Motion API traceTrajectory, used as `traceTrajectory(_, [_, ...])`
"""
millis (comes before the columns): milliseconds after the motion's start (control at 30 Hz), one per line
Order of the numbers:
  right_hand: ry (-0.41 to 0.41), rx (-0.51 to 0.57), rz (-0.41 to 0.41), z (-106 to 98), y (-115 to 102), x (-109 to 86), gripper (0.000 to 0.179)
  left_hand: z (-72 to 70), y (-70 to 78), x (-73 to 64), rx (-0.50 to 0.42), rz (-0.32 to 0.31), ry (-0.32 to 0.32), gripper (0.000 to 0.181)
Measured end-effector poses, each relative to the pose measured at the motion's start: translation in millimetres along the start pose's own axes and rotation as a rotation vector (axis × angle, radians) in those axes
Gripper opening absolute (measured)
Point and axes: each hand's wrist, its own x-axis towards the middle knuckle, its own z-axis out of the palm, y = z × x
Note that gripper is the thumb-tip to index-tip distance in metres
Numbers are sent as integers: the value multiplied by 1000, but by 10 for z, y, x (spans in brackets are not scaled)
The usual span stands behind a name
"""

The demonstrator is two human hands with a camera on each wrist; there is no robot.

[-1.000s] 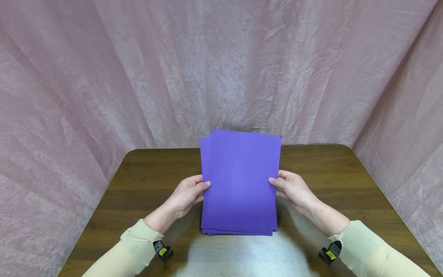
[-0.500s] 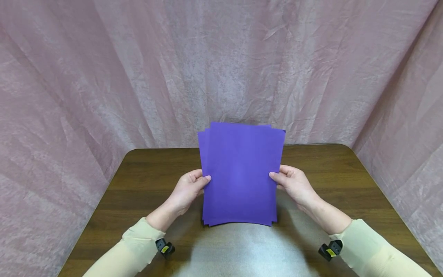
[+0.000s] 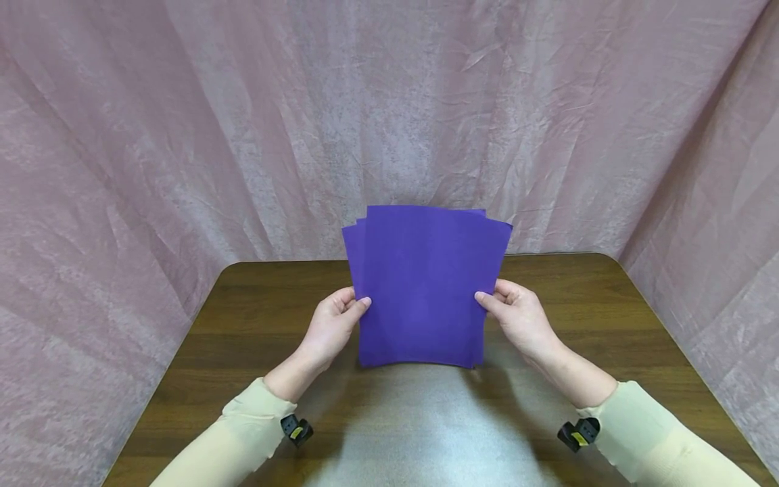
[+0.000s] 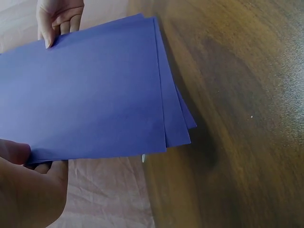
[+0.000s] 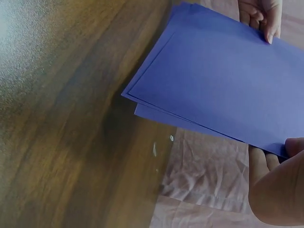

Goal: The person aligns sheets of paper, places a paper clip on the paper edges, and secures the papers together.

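Several purple paper sheets stand upright in a loose stack over the middle of the table, their corners fanned unevenly at top and bottom. My left hand pinches the stack's left edge, thumb on the front and fingers behind. On the opposite edge my right hand pinches it the same way. In the left wrist view the offset lower corners of the sheets show above the wood. The right wrist view shows the sheets slightly bowed between both hands.
A brown wooden table with rounded far corners lies below, glossy with reflected light near the front. Pink velvety curtains hang behind and along the sides. A small dark camera sits at the left wrist, another camera at the right.
Both hands have raised the purple sheets upward and away from the table front. The stack's top corners have spread wider apart, and its lower edge now bows.
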Motion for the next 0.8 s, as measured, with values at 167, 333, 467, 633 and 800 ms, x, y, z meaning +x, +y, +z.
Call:
traceTrajectory(167, [7, -1, -36, -15, -30, 17, 32, 19, 7, 33, 2, 28, 24, 22])
traceTrajectory(333, [7, -2, -58, -22, -42, 25, 31, 35, -3, 69, -3, 33, 32, 23])
traceTrajectory(467, [19, -34, -75, -34, -42, 32, 30, 53, -10, 90, -6, 46, 39, 23])
traceTrajectory(633, [41, -82, -101, -51, -38, 53, 28, 74, -17, 107, -6, 70, 43, 21])
traceTrajectory(800, [49, -89, -111, -58, -28, 72, 28, 92, -32, 120, -22, 75, 36, 21])
